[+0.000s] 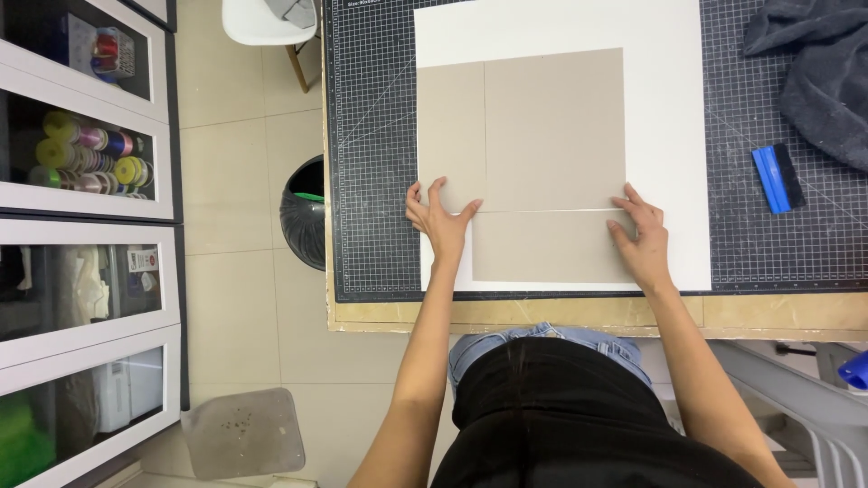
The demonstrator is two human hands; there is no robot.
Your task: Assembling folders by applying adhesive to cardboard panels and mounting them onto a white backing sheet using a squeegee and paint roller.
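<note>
Three grey-brown board pieces lie on a large white sheet [665,136] on a dark gridded cutting mat [371,181]. A narrow upright piece [449,126] sits at the left, a big square piece [553,128] beside it, and a low wide piece [542,248] below. My left hand [440,217] lies flat with fingers spread at the lower edge of the narrow piece, touching the wide piece's left corner. My right hand [642,237] presses with spread fingers on the right end of the wide piece. Neither hand grips anything.
A blue and black squeegee [778,178] lies on the mat at the right, below a dark grey cloth [818,63]. Left of the table stand a black bin [305,212], a white chair [267,23] and glass-fronted cabinets [86,181] holding ribbon rolls.
</note>
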